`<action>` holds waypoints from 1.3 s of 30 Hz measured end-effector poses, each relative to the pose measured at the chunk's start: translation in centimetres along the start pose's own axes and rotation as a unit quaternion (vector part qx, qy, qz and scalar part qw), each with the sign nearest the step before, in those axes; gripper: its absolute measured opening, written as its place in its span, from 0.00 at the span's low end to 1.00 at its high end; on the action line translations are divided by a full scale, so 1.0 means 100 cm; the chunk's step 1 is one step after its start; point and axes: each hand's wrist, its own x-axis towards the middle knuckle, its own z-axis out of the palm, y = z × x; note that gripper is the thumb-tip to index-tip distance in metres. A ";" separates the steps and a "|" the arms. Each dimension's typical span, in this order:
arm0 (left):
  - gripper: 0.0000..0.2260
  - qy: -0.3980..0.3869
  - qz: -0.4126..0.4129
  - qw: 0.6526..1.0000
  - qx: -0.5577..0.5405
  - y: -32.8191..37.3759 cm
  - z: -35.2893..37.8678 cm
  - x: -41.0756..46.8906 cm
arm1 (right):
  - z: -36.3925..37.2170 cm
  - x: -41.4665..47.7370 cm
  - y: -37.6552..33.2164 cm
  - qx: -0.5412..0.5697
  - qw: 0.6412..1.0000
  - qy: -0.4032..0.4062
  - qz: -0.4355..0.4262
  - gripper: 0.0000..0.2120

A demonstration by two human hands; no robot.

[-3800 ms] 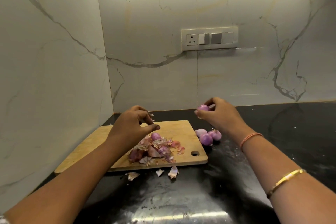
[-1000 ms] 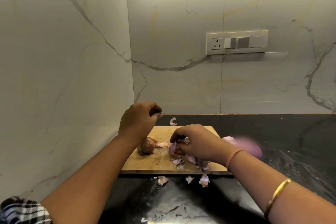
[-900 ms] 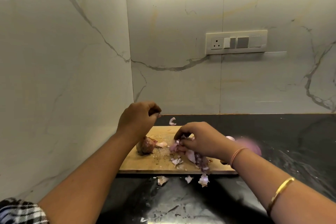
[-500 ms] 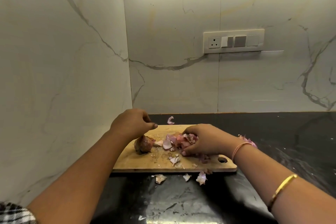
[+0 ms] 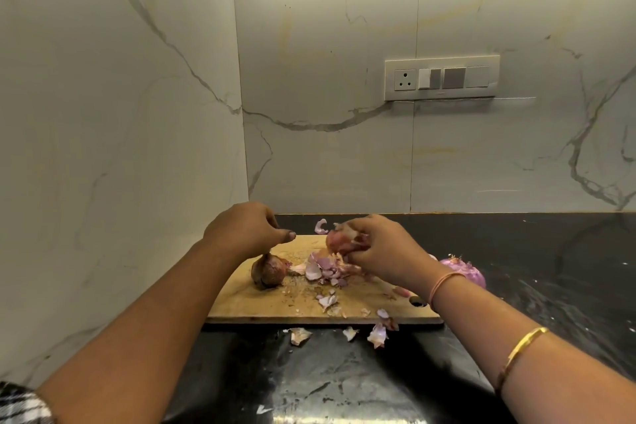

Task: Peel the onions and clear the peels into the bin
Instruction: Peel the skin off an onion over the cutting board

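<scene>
Our right hand (image 5: 382,248) is curled round a handful of peels (image 5: 344,238), papery pink and brown flakes bunched at the fingertips. Half a second ago it lay low on the heap; now it is raised clear of the wood. Directly beneath it the loose peels (image 5: 325,268) lie as thin, curved purple-white shells. Our left hand (image 5: 246,229) hovers with fingers curled and thumb pointing toward the right hand; we cannot tell whether it holds anything. Just under it sits the unpeeled onion (image 5: 268,273), round, dull brown, its stalk end pointing up at the palm, where it was before. The wooden cutting board (image 5: 254,306) runs lengthwise under both hands. A glossy peeled onion (image 5: 464,270) rests beside our right wrist on the black counter (image 5: 344,382).
</scene>
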 end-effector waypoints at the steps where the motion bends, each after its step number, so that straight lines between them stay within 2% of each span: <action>1: 0.19 -0.013 -0.006 1.000 -0.004 0.000 -0.001 0.000 | 0.002 0.000 -0.001 -0.026 0.999 -0.026 -0.004 0.21; 4: 0.20 -0.081 -0.039 0.994 -0.058 -0.004 -0.004 -0.001 | 0.008 -0.002 -0.008 -0.073 0.994 -0.075 -0.027 0.26; 7: 0.19 -0.168 -0.078 0.974 -0.133 -0.005 -0.011 -0.007 | 0.011 -0.003 -0.015 -0.085 0.992 -0.087 -0.026 0.28; 10: 0.20 -0.206 -0.076 0.965 -0.141 -0.006 -0.012 -0.011 | 0.014 -0.005 -0.021 -0.095 0.992 -0.080 -0.024 0.27; 15: 0.20 -0.181 -0.045 0.971 -0.152 -0.007 -0.005 -0.011 | 0.011 -0.006 -0.025 -0.065 0.994 0.041 -0.076 0.21; 19: 0.22 -0.096 0.020 0.968 -0.229 -0.003 -0.004 -0.012 | 0.008 -0.006 -0.025 -0.023 0.990 0.088 -0.111 0.18; 23: 0.20 -0.011 0.096 0.937 -0.335 0.010 -0.003 -0.017 | 0.005 -0.007 -0.025 0.032 0.982 0.132 -0.129 0.17; 26: 0.18 0.004 0.119 0.912 -0.393 0.017 0.001 -0.021 | 0.005 -0.007 -0.026 0.082 0.980 0.134 -0.126 0.18; 29: 0.16 0.008 0.133 0.888 -0.440 0.022 0.004 -0.025 | 0.004 -0.007 -0.026 0.166 0.974 0.119 -0.099 0.15; 32: 0.16 0.003 0.139 0.875 -0.463 0.023 0.007 -0.025 | -0.001 -0.008 -0.026 0.319 0.942 0.092 -0.044 0.09; 36: 0.16 -0.025 0.146 0.840 -0.521 0.025 0.007 -0.028 | -0.009 -0.010 -0.023 0.443 0.893 0.079 0.009 0.05; 39: 0.08 -0.011 0.139 0.827 -0.545 0.026 0.008 -0.030 | -0.012 -0.010 -0.020 0.500 0.863 0.062 0.039 0.06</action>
